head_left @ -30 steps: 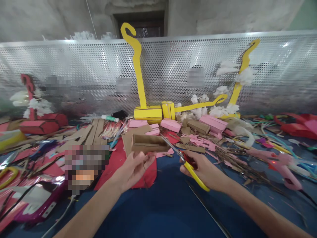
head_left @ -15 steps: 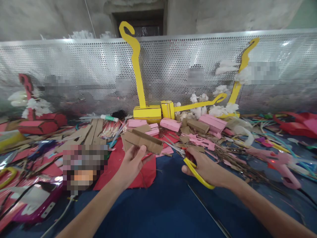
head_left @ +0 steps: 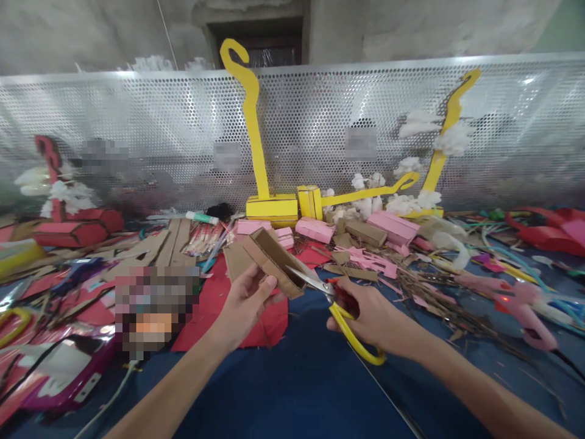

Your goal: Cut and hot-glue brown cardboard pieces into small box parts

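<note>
Above the blue tabletop [head_left: 292,390], the left hand [head_left: 247,311] grips a tilted, open cardboard box [head_left: 276,265] between thumb and fingers; the right hand [head_left: 365,311], curled round yellow-handled scissors [head_left: 336,305], points their blades at the box's near end.

The counter [head_left: 292,390] is blue; a metal rod [head_left: 393,397] slants across its near part; a red sheet [head_left: 273,323] lies left of that, a purple case [head_left: 98,355] farther left; brown scraps [head_left: 439,311] and a pink glue gun [head_left: 516,299] lie right; a yellow box [head_left: 272,208] stands at the back.
</note>
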Motion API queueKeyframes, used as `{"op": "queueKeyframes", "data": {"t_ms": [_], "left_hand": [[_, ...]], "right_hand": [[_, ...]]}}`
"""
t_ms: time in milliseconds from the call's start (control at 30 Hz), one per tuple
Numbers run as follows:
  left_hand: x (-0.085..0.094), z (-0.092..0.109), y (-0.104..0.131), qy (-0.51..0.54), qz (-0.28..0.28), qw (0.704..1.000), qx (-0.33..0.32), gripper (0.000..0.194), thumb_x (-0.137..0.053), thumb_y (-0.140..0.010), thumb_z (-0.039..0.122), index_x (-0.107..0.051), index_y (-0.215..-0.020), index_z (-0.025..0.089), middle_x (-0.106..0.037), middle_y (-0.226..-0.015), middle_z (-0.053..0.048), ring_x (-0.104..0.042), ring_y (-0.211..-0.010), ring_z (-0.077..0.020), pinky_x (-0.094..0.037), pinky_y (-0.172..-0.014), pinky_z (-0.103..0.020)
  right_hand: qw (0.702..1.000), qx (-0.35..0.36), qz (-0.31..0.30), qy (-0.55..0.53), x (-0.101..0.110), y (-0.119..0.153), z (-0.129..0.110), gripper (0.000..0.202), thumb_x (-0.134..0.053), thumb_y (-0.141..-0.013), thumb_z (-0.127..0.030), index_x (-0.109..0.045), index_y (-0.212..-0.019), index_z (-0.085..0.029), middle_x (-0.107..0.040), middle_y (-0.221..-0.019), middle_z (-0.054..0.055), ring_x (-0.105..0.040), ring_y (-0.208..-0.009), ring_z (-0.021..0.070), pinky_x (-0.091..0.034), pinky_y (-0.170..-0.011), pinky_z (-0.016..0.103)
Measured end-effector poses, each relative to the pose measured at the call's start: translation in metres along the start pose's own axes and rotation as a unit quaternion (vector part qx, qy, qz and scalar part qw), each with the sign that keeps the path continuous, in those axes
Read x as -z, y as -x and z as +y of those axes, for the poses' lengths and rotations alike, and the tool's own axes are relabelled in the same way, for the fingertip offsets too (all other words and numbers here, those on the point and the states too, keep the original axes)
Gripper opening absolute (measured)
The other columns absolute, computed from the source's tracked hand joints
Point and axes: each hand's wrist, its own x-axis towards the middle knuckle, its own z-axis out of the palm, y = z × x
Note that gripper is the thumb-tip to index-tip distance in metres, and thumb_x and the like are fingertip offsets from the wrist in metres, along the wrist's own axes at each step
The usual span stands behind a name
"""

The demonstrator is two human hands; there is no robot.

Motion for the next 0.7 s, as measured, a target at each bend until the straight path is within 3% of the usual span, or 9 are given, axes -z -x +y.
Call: {"op": "queueKeyframes", "data": {"t_ms": [333, 467, 700], "left_hand": [[-0.001, -0.001, 0.002, 0.033, 0.015, 0.999, 0.012, 0.030, -0.081, -0.085, 0.032, -0.072, -0.112, 0.022, -0.072, -0.111, -0.005, -0.070, -0.098, -0.0169, -0.062, -0.081, -0.025], [-0.002, 0.002, 0.000, 0.038, 0.011, 0.999, -0.008, 0.033, -0.081, -0.084, 0.032, -0.071, -0.114, 0.023, -0.070, -0.121, -0.006, -0.069, -0.105, -0.0194, -0.062, -0.084, -0.028], [0.004, -0.001, 0.002, 0.025, -0.014, 1.000, 0.001, 0.035, -0.077, -0.089, 0.030, -0.069, -0.121, 0.023, -0.070, -0.123, -0.008, -0.070, -0.107, -0.0202, -0.062, -0.085, -0.028]], "right_hand": [[1.000, 0.012, 0.022, -0.001, -0.002, -0.004, 0.005, 0.045, -0.079, -0.077, -0.057, -0.059, -0.093, -0.020, -0.055, -0.068, -0.005, -0.042, -0.061, 0.0128, -0.031, -0.054, 0.026], [0.999, 0.012, 0.042, 0.016, 0.000, -0.001, 0.003, 0.039, -0.075, -0.081, -0.054, -0.054, -0.085, -0.021, -0.056, -0.069, -0.004, -0.044, -0.061, 0.0131, -0.033, -0.056, 0.027], [0.997, 0.030, 0.027, 0.067, 0.005, 0.008, -0.005, 0.043, -0.070, -0.084, -0.052, -0.053, -0.109, -0.021, -0.064, -0.096, 0.006, -0.058, -0.076, 0.0201, -0.040, -0.066, 0.031]]}}
